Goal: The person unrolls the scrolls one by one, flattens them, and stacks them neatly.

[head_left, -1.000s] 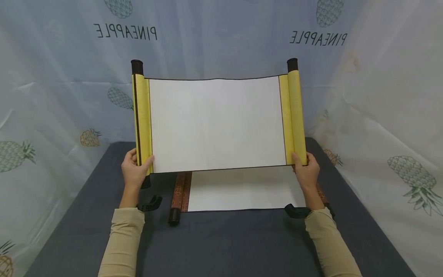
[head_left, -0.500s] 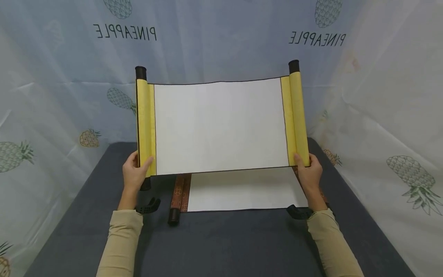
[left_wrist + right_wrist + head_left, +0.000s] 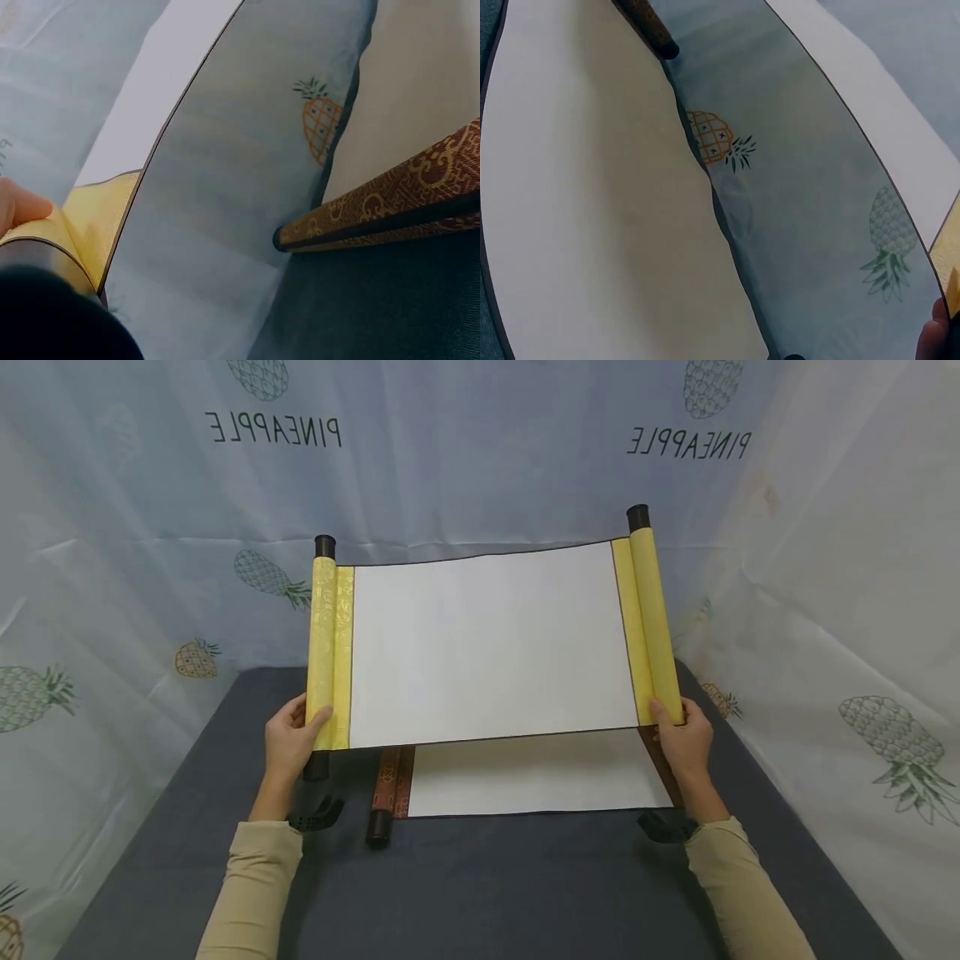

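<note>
A yellow-bordered scroll (image 3: 487, 643) with a blank white sheet is held up, partly unrolled, above the table. My left hand (image 3: 291, 739) grips its left roller near the lower end, thumb across the yellow front. On the right, my right hand (image 3: 684, 745) grips the other yellow roller near its bottom. The scroll tilts slightly, its right side higher. Below and behind it, a second scroll (image 3: 540, 781) with reddish-brown patterned borders lies spread on the table. Its left roller (image 3: 390, 191) shows in the left wrist view; the held scroll hides much of it.
A dark cloth covers the table (image 3: 487, 893). Pale curtains (image 3: 480, 452) printed with pineapples hang behind and at both sides. A black wrist mount (image 3: 318, 814) sits on the left wrist, and another mount (image 3: 663, 827) on the right.
The held scroll has come lower, its left roller dropping more and shifting right. That roller has turned, so its dark edge stripe no longer shows. My right hand has moved slightly right and down.
</note>
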Action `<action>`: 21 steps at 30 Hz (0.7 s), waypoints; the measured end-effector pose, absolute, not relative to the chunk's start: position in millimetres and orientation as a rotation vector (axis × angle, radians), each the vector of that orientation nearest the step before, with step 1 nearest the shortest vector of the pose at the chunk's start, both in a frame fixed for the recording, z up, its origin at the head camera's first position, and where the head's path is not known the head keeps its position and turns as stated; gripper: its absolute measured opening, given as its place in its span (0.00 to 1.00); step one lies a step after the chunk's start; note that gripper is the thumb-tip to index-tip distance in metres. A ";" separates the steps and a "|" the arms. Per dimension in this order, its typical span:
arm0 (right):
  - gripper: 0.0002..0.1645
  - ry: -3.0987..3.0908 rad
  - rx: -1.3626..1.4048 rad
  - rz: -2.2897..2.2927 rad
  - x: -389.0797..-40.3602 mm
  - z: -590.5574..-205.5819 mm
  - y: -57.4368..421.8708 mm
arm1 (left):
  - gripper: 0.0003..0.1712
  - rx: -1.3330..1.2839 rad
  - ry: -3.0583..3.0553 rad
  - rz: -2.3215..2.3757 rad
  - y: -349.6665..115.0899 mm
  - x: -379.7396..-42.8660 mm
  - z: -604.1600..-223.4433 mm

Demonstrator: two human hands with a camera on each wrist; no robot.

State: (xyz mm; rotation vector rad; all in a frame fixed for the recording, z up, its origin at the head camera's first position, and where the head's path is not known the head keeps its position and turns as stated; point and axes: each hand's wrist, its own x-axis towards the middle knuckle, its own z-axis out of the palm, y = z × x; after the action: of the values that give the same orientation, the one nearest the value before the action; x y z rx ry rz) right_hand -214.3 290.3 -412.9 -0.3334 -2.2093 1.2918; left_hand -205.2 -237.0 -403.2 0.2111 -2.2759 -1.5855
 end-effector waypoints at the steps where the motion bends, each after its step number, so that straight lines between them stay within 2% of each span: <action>1: 0.28 -2.221 -0.343 1.281 -213.8 -413.3 291.5 | 0.31 0.213 -2.289 -1.583 -237.0 -204.9 -403.3; 12: 0.29 -2.415 -0.455 1.249 -202.1 -420.8 310.2 | 0.37 0.171 -2.583 -1.608 -242.6 -196.4 -405.9; 21: 0.37 -2.611 -0.509 1.209 -185.8 -428.4 318.5 | 0.44 0.195 -2.560 -2.108 -250.1 -184.7 -416.2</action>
State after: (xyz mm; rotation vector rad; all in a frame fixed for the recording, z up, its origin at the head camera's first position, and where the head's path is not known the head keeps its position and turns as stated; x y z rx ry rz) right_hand -185.8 318.5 -428.4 -0.5088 -2.6114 1.2089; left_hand -184.7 -250.1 -416.2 0.1951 -2.5605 -2.1079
